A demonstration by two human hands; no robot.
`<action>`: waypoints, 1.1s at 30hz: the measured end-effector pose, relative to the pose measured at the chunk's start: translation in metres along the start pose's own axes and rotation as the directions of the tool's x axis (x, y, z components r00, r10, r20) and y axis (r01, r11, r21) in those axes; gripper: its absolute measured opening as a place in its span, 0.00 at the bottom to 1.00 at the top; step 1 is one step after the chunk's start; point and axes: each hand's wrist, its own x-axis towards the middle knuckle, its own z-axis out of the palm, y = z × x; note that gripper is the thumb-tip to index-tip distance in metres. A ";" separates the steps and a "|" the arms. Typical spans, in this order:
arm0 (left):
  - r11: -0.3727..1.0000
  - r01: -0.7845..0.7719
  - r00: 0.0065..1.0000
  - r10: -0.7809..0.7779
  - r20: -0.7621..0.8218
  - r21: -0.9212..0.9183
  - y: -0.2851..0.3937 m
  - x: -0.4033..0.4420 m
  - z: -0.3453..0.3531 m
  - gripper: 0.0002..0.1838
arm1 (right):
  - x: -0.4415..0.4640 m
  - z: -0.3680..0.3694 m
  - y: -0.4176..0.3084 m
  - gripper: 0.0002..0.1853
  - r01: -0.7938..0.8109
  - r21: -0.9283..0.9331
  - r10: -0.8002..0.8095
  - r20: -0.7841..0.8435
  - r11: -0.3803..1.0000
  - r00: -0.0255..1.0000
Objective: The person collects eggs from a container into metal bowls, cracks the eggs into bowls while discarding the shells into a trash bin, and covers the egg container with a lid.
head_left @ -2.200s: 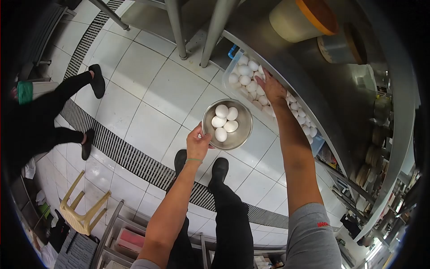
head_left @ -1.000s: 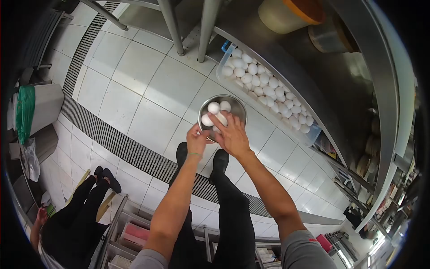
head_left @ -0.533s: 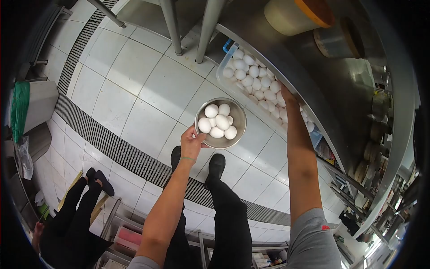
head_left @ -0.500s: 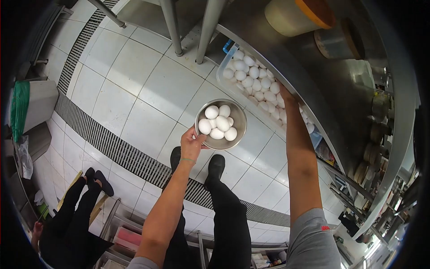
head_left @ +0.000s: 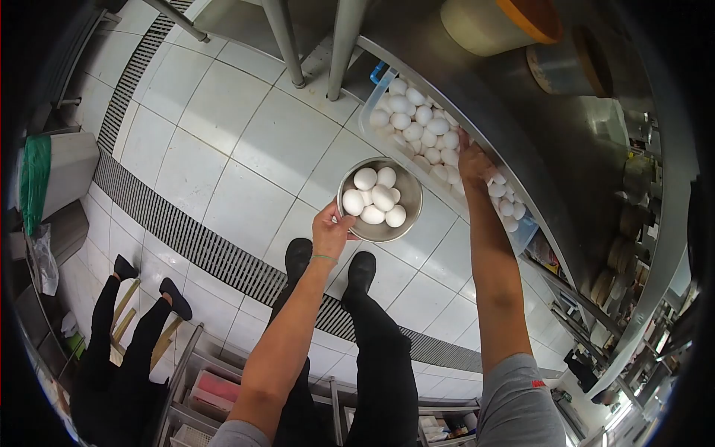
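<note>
My left hand (head_left: 331, 231) grips the near-left rim of a round steel bowl (head_left: 411, 195), its thumb over the edge. Several white eggs (head_left: 382, 197) lie in the bowl, which hangs above the tiled floor. Under the counter, a clear plastic bin (head_left: 366, 112) holds many more white eggs (head_left: 428, 136). My right hand (head_left: 477, 162) reaches into this bin and touches the eggs. Its fingers point down among them and are mostly hidden by the hand and the counter edge, so what they hold cannot be made out.
A steel counter (head_left: 477, 97) overhangs the bin, with a tub with an orange rim (head_left: 495, 26) on it. Metal legs (head_left: 346, 48) stand left of the bin. A floor drain grate (head_left: 201, 242) crosses the tiles. Another person's legs (head_left: 138, 343) are at lower left.
The bowl and my left hand have shifted slightly right and up. My right hand shows more clearly among the eggs. The other person's feet have moved apart.
</note>
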 end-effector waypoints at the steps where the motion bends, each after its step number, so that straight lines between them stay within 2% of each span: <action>1: 1.000 0.000 1.000 0.000 0.002 0.006 -0.001 0.002 0.001 0.02 | -0.001 -0.002 0.003 0.40 -0.013 0.068 0.012 0.019 0.998 1.000; 3: 1.000 0.009 1.000 -0.009 -0.003 0.013 -0.003 0.000 -0.001 0.02 | -0.004 0.003 0.014 0.41 -0.024 0.138 0.018 0.048 0.990 0.999; 5: 1.000 0.019 1.000 -0.019 0.003 0.023 -0.001 0.001 0.001 0.03 | 0.003 0.007 0.027 0.42 -0.004 0.395 -0.061 0.151 0.919 0.987; 6: 1.000 0.016 1.000 -0.016 0.008 0.022 -0.001 0.001 0.002 0.03 | 0.000 0.004 0.028 0.42 -0.004 0.392 -0.058 0.147 0.920 0.987; 8: 0.998 0.062 0.998 -0.062 0.005 0.010 0.000 0.000 0.004 0.03 | -0.010 -0.004 0.027 0.42 0.205 0.004 -0.205 0.090 0.979 0.975; 9: 0.998 0.062 0.998 -0.062 0.008 0.012 0.001 0.001 0.005 0.03 | -0.003 -0.013 0.028 0.42 0.202 0.002 -0.202 0.090 0.979 0.975; 10: 0.999 0.048 0.999 -0.048 0.007 0.015 0.000 0.001 0.007 0.03 | 0.006 -0.022 0.031 0.45 0.080 0.196 -0.157 0.415 0.977 0.896; 11: 0.999 0.037 0.999 -0.037 0.008 0.020 -0.003 0.000 0.007 0.03 | 0.010 -0.027 0.034 0.48 -0.104 0.330 -0.166 0.694 0.938 0.700; 12: 0.999 0.040 0.999 -0.041 0.010 0.022 -0.005 0.001 0.008 0.03 | 0.011 -0.024 0.034 0.48 -0.107 0.327 -0.163 0.697 0.939 0.699; 13: 1.000 0.029 0.999 -0.029 0.014 0.010 -0.008 -0.001 0.007 0.03 | 0.010 -0.022 0.034 0.47 -0.147 0.252 -0.081 0.715 0.956 0.695; 14: 1.000 0.010 1.000 -0.010 0.019 -0.004 -0.010 0.000 0.007 0.03 | 0.009 -0.018 0.034 0.47 -0.186 0.177 0.001 0.721 0.967 0.693; 15: 1.000 0.008 1.000 -0.007 0.025 -0.003 -0.009 -0.002 0.008 0.03 | 0.003 -0.012 0.036 0.47 -0.189 0.174 0.007 0.718 0.966 0.696; 17: 0.999 0.026 1.000 -0.026 -0.002 0.034 -0.005 -0.002 0.011 0.03 | 0.005 -0.001 0.035 0.48 -0.002 0.039 -0.025 0.683 0.999 0.730; 18: 1.000 0.014 1.000 -0.014 0.007 0.027 -0.003 -0.002 0.012 0.03 | 0.012 -0.020 0.029 0.48 0.068 -0.021 -0.031 0.730 0.997 0.682; 19: 1.000 0.016 1.000 -0.016 0.019 0.024 -0.003 -0.004 0.011 0.04 | 0.012 -0.028 0.025 0.48 0.065 -0.028 -0.025 0.726 0.997 0.687; 21: 1.000 0.013 1.000 -0.013 0.028 0.022 -0.004 -0.001 0.011 0.05 | 0.010 -0.034 0.019 0.55 0.151 -0.071 -0.057 0.707 0.986 0.705; 22: 1.000 0.016 1.000 -0.016 0.022 0.025 -0.005 -0.001 0.010 0.04 | 0.006 -0.040 0.020 0.43 0.066 -0.047 -0.022 0.625 0.997 0.780; 23: 0.999 0.021 1.000 -0.021 0.016 0.029 -0.007 -0.001 0.009 0.04 | 0.000 -0.041 0.024 0.43 0.065 -0.046 -0.022 0.630 0.997 0.777; 25: 0.999 0.015 0.999 -0.015 0.031 0.032 -0.011 0.000 0.004 0.03 | -0.011 -0.041 0.026 0.39 -0.189 0.045 0.137 0.531 0.981 0.836; 26: 1.000 0.002 0.999 -0.004 0.051 0.029 -0.010 0.001 0.003 0.03 | -0.014 -0.049 0.026 0.39 -0.191 0.048 0.137 0.532 0.980 0.836; 28: 1.000 0.007 0.999 -0.008 0.050 0.028 -0.007 -0.001 0.003 0.03 | -0.021 -0.076 0.030 0.37 -0.284 0.202 0.131 0.551 0.937 0.824; 29: 1.000 0.009 0.999 -0.011 0.051 0.025 -0.005 -0.002 0.004 0.03 | -0.028 -0.086 0.031 0.37 -0.284 0.202 0.131 0.552 0.937 0.824; 31: 0.999 0.009 0.999 -0.011 0.050 0.034 -0.009 -0.003 0.004 0.03 | -0.043 -0.104 0.030 0.35 -0.131 0.366 -0.011 0.362 0.921 0.932; 32: 0.999 0.005 0.999 -0.007 0.047 0.041 -0.005 -0.005 0.007 0.03 | -0.044 -0.113 0.030 0.35 -0.130 0.368 -0.012 0.359 0.921 0.933; 33: 0.999 0.003 0.999 -0.005 0.049 0.042 -0.001 -0.008 0.009 0.03 | -0.046 -0.120 0.030 0.33 -0.075 0.386 -0.037 0.275 0.919 0.961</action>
